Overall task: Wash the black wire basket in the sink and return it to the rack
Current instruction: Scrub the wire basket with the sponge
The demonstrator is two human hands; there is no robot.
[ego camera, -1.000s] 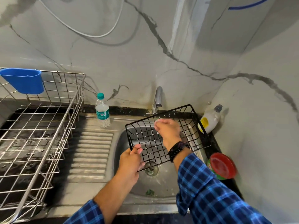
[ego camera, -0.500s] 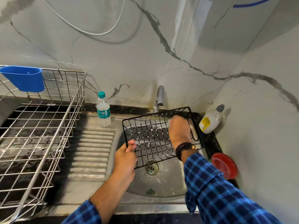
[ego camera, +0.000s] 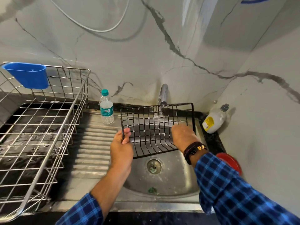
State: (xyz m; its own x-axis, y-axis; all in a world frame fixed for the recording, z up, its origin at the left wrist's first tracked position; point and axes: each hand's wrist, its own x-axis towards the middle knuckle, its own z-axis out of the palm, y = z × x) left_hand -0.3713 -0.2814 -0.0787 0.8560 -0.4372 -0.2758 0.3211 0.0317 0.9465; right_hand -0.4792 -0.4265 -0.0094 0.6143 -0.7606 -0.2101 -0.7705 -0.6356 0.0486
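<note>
The black wire basket (ego camera: 151, 132) is held tilted over the steel sink (ego camera: 172, 179), its far rim under the tap (ego camera: 163, 95). A thin stream of water falls from the tap onto the wires, which carry white foam spots. My left hand (ego camera: 121, 146) grips the basket's left rim, thumb over the wire. My right hand (ego camera: 182, 135) lies on the basket's right side, knuckles up, with the fingers curled down among the wires and out of sight. The steel wire rack (ego camera: 48, 127) stands on the counter at the left.
A blue cup (ego camera: 27, 75) hangs on the rack's back rail. A water bottle (ego camera: 106, 108) stands at the back of the ribbed drainboard (ego camera: 94, 148). A white soap bottle (ego camera: 214, 120) leans in the right corner, with a red lid (ego camera: 230, 161) nearer me.
The basket has turned flatter and moved back under the tap. My right hand slid from the basket's middle to its right side. My left hand shifted up along the left rim.
</note>
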